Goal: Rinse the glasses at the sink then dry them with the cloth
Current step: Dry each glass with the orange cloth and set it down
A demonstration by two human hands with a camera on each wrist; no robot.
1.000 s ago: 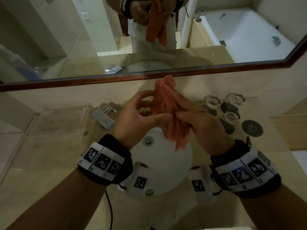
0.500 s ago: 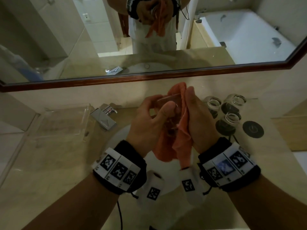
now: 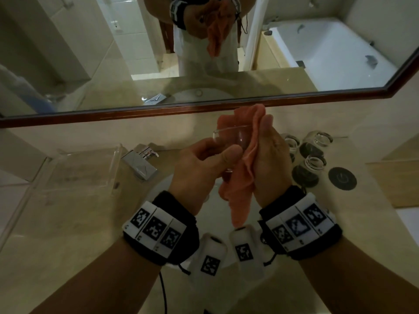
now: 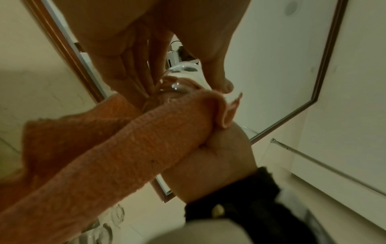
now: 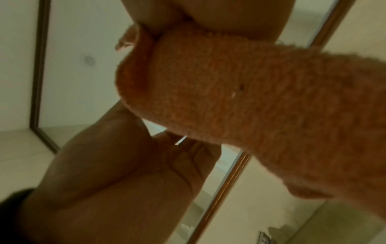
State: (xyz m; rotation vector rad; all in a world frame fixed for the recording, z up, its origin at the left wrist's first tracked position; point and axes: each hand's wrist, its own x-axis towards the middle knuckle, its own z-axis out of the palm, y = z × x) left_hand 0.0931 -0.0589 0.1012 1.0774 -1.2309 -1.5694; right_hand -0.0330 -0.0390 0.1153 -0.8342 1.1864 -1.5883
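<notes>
Gripping clear round glass (image 3: 229, 141), left hand (image 3: 204, 164) curling round it; right hand (image 3: 269, 159) pinching nubby orange cloth (image 3: 240, 191) against rim.

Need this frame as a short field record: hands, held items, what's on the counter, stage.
left hand: grips the glass, thumb across its side
right hand: holds the orange cloth against the glass
glass: clear, held above the sink, rim tilted toward the mirror
cloth: bunched at the glass, tail hanging down
other glasses: three on the counter, right of the sink
faucet: left of the sink, no water visible
tray: clear, far left
stage: drying
</notes>
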